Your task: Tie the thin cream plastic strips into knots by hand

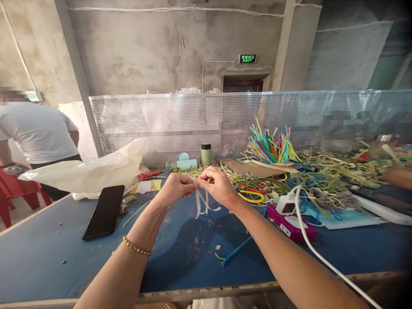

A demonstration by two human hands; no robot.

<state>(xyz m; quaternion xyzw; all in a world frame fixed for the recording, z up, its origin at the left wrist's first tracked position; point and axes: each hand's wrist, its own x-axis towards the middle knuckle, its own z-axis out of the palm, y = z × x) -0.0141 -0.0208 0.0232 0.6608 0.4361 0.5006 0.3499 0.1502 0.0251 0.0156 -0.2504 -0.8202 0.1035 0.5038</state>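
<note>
1. A long blue-topped work table [48, 257] fills the lower view, backed by a perforated silver metal screen [161, 124].
2. A tangled heap of multicoloured plastic strips [325, 178] covers the table's far right part. A crumpled cream plastic sheet [96, 171] lies at the far left.
3. A person in a white shirt [38, 133] stands beyond the table's left end, turned away.
4. A flat black phone [104, 211] lies left of the left forearm. A magenta box [291, 225] with a white cable [309, 244] lies right of the right forearm.
5. The left hand [175, 189] and the right hand [219, 185] meet above the table's middle, fingertips touching, each closed in a pinch.
6. Between them they grip pale flat strips [201, 205], whose ends hang down toward the table top just beneath the hands.
7. A gold bead bracelet [137, 247] circles the left wrist.
</note>
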